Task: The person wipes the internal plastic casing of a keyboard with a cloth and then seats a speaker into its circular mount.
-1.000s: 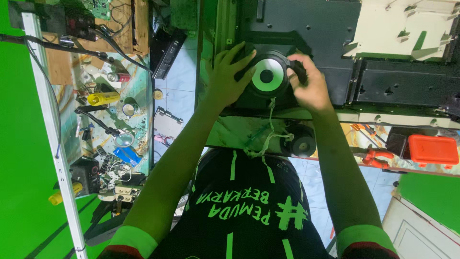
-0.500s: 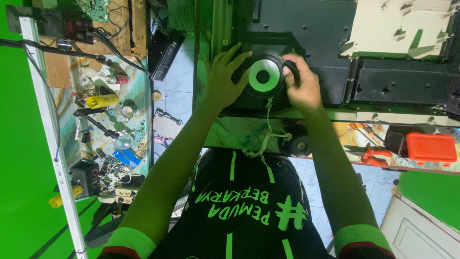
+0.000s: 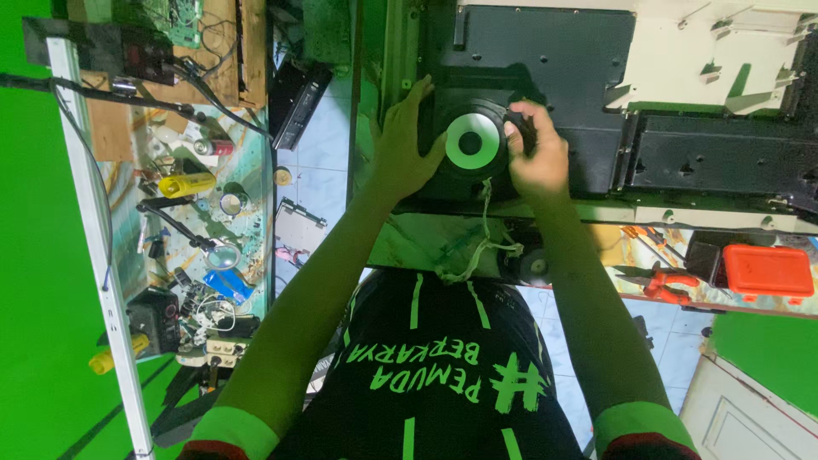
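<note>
Quick count of what's on show here: two bare hands, the left hand [image 3: 400,158] and the right hand [image 3: 537,158], both on one round black speaker with a pale disc centre [image 3: 473,143]. One big dark flat panel [image 3: 545,60] carries it. Near the panel's lower right edge there's one orange plastic box [image 3: 767,271] and one pair of orange-handled pliers [image 3: 660,281]. On the cluttered side shelf: one yellow cylindrical tool [image 3: 187,183] and one green circuit board [image 3: 175,19] at its top corner. Small bits there are too jumbled to count.
</note>
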